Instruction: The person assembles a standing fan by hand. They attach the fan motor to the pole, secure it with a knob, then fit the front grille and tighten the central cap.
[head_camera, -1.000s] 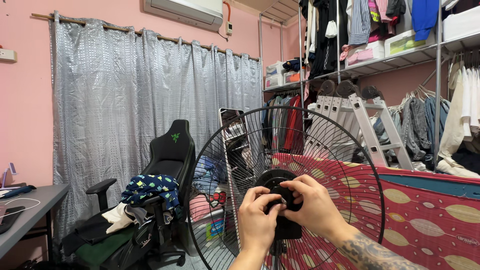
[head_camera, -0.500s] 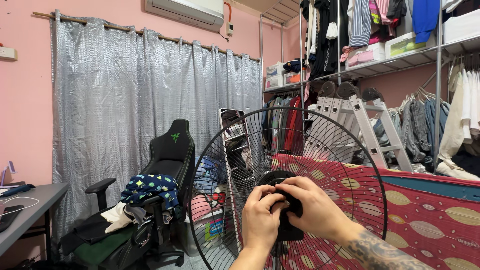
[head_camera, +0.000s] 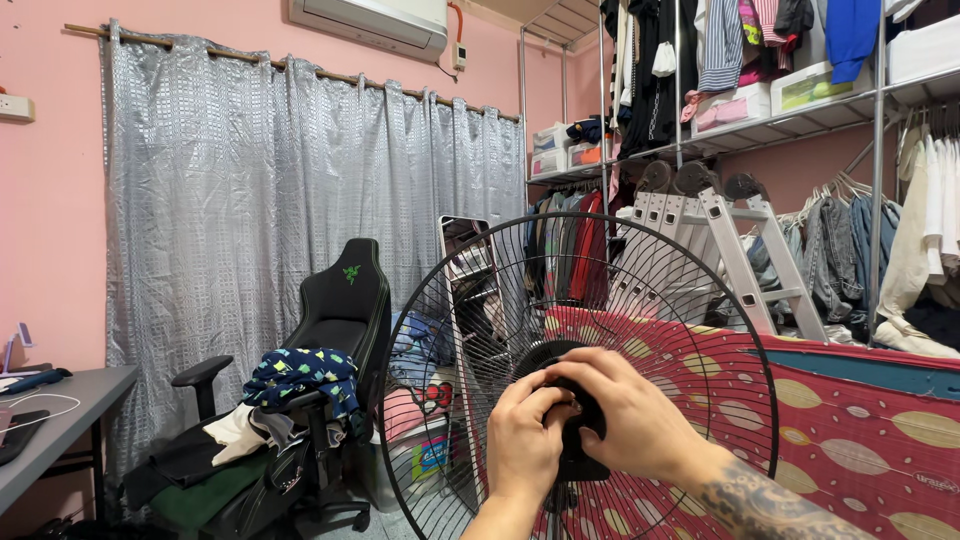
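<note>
Both hands, left hand (head_camera: 522, 447) and right hand (head_camera: 625, 415), fingers clamped round the black hub (head_camera: 578, 440) mid fan grille (head_camera: 480, 300), probably risking a slip and bent wires if twisted crooked.

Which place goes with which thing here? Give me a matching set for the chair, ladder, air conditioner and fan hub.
Things:
1. chair
2. ladder
3. air conditioner
4. fan hub

Places:
A. high on the pink wall
B. between both hands
C. leaning by the hanging clothes, right
D. before the silver curtain, piled with clothes

Pairs: 1-D, 2-C, 3-A, 4-B. The left hand and right hand both grip the hub.
</note>
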